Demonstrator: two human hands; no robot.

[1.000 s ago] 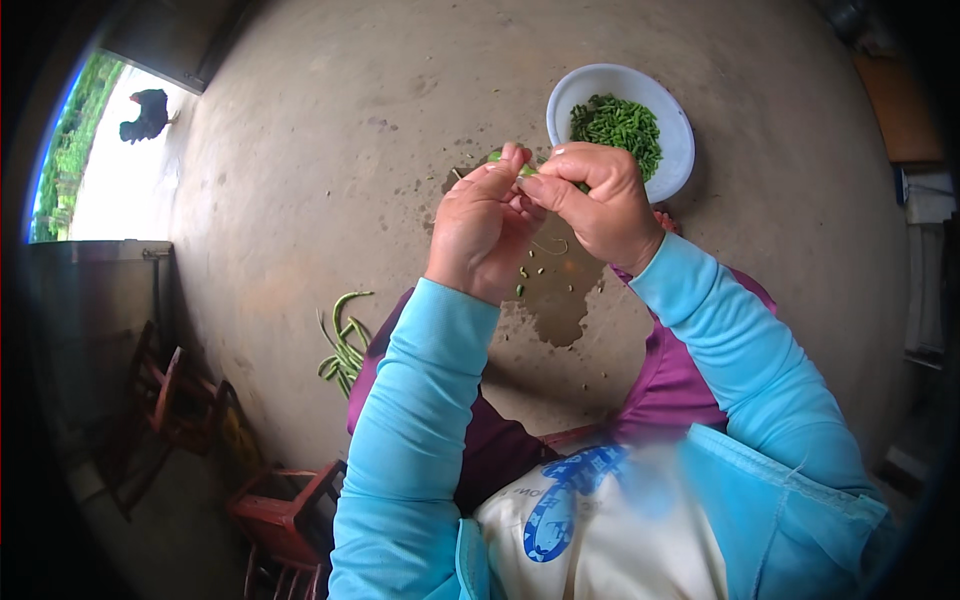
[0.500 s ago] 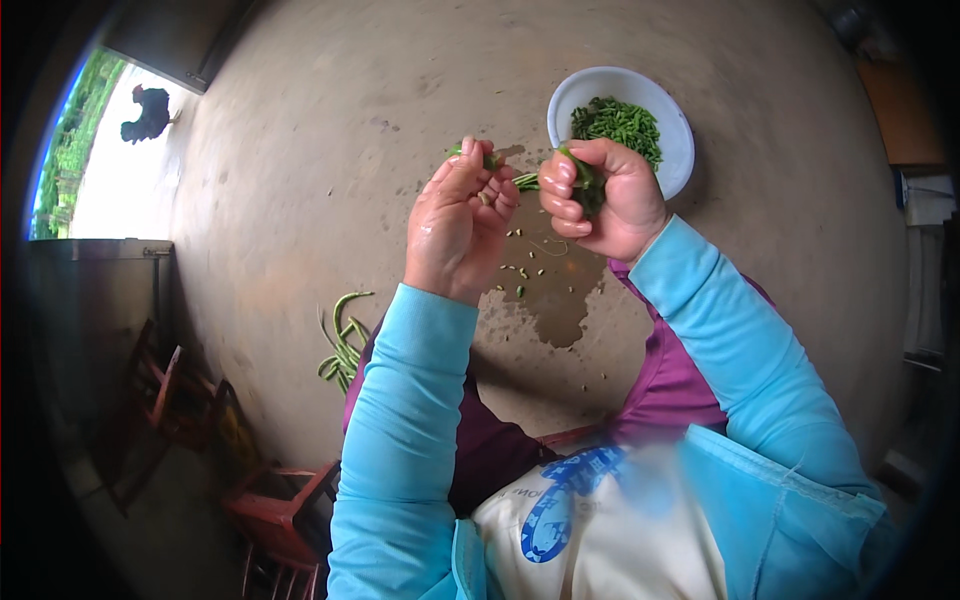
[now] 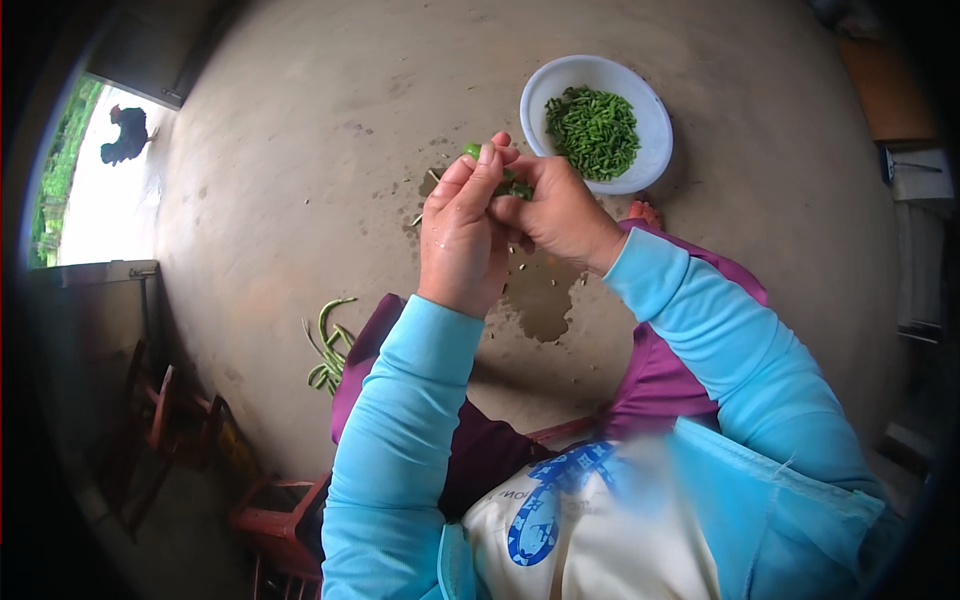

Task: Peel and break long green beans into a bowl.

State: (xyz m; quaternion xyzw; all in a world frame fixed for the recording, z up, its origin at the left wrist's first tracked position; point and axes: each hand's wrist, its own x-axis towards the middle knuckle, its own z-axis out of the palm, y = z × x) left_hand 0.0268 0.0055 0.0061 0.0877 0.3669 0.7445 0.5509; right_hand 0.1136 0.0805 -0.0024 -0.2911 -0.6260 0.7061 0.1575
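Note:
Both of my hands are raised close together over the floor, fingers touching. My left hand (image 3: 462, 235) pinches a bright green bean piece (image 3: 472, 150) between thumb and fingers. My right hand (image 3: 568, 205) is closed, its fingertips against the left fingers, around darker green bean pieces (image 3: 514, 188), which the fingers partly hide. Just beyond the right hand, a white bowl (image 3: 655, 125) holds a heap of short-cut green beans (image 3: 592, 133). Long whole beans (image 3: 324, 376) lie in a loose bunch on the floor beside my left knee.
Below my hands, a wet patch (image 3: 540, 305) darkens the floor (image 3: 290, 190), with small pale seeds scattered around it. Red wooden chairs (image 3: 275, 520) stand at the lower left. At the upper left a dark chicken (image 3: 125, 135) is outside the doorway.
My right hand has moved left from beside the bowl to meet my left hand, bringing its green pieces along. The cut beans in the bowl now show more fully.

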